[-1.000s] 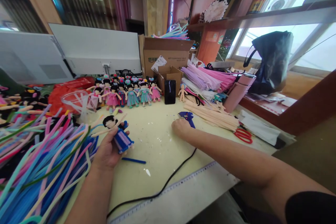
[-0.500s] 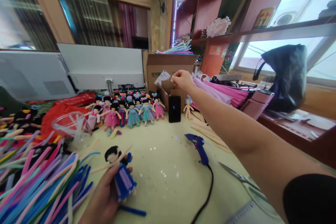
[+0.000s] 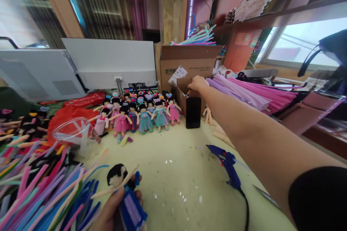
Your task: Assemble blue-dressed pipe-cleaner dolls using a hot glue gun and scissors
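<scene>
At the bottom edge my left hand (image 3: 112,211) is closed round a small pipe-cleaner doll (image 3: 126,196) with black hair and a blue and purple dress. My right arm stretches far forward, and my right hand (image 3: 198,83) reaches down into a small open cardboard box (image 3: 182,94); its fingers point into the box and are hidden. A black phone (image 3: 193,112) leans against that box. The blue glue gun (image 3: 227,164) lies on the yellow table (image 3: 173,148), apart from both hands.
A row of finished dolls (image 3: 141,113) stands at the back. Pipe cleaners (image 3: 40,191) pile up on the left, pink and purple ones (image 3: 252,92) on the right. A larger cardboard box (image 3: 187,63), two white monitors (image 3: 108,61) and a clear plastic bowl (image 3: 73,133) stand around.
My right hand left the glue gun, rose and reached forward, and now dips into the small box. The left hand with the doll has come nearer the bottom edge.
</scene>
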The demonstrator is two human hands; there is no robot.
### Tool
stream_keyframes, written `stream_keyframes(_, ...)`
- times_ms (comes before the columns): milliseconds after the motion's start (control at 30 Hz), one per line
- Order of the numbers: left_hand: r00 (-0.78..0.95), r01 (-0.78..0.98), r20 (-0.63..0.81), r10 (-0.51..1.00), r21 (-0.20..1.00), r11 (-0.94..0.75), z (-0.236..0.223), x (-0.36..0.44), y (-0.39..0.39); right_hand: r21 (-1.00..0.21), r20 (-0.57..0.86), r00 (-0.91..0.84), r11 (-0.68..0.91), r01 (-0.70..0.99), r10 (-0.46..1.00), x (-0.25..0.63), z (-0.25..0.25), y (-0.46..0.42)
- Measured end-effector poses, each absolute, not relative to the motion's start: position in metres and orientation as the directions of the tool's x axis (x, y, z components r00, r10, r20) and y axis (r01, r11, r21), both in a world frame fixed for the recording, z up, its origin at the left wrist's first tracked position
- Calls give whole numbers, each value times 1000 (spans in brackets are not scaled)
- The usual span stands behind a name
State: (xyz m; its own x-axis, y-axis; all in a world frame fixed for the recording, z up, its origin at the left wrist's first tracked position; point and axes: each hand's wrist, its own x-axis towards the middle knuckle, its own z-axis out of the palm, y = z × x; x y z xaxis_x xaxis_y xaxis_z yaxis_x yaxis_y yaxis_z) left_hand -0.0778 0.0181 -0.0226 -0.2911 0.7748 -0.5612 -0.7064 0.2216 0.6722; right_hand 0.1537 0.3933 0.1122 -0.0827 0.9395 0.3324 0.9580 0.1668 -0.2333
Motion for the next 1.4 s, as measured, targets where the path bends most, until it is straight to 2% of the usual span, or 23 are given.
stream_keyframes(167, -360, -610, -491, 794, 768, 198, -23, -71, 16, -251, 399, -160, 275, 928, 903, 149, 135, 366)
stream_keyframes(300, -328, -498, -427, 843, 836, 230, -21, -67, 14, -257, 500, -253, 420, 870, 828, 136, 166, 297)
stream_keyframes(367, -300, -432, -390, 871, 869, 240, -19, -64, 13, -339, 512, -402, 609, 717, 759, 131, 166, 240)
stream_keyframes(433, -265, -380, -356, 896, 893, 243, -14, -61, 11, -468, 385, -563, 681, 564, 731, 130, 149, 179)
stream_keyframes(467, -247, -360, -337, 908, 902, 237, -12, -58, 9, -534, 287, -640, 674, 511, 713, 131, 134, 151)
stream_keyframes(533, -210, -332, -296, 932, 918, 217, -6, -52, 5, -672, 141, -683, 576, 465, 716, 135, 96, 106)
stream_keyframes(600, -163, -310, -252, 954, 931, 193, 0, -44, 0, -787, 70, -646, 440, 432, 760, 138, 59, 78)
stream_keyframes(667, -116, -278, -215, 970, 944, 177, 5, -34, -4, -905, -24, -595, 236, 354, 803, 139, 33, 65)
stream_keyframes(733, -75, -233, -192, 978, 957, 170, 10, -24, -7, -958, -62, -544, 103, 267, 837, 141, 20, 59)
stream_keyframes(867, -39, -187, -201, 979, 964, 190, 24, -16, -13, -991, -12, -421, 46, 126, 907, 147, 23, 54)
stream_keyframes(967, -53, -212, -222, 974, 955, 206, 37, -19, -14, -996, -5, -384, 28, 81, 923, 154, 28, 55)
stream_keyframes(1167, -211, -335, -204, 956, 934, 126, 40, -21, 7, -992, -63, -376, -16, 127, 925, 160, 14, 73)
stream_keyframes(1400, -165, -342, -276, 947, 917, 207, 9, -2, 36, -984, -124, -378, -65, 165, 918, 164, -13, 86)
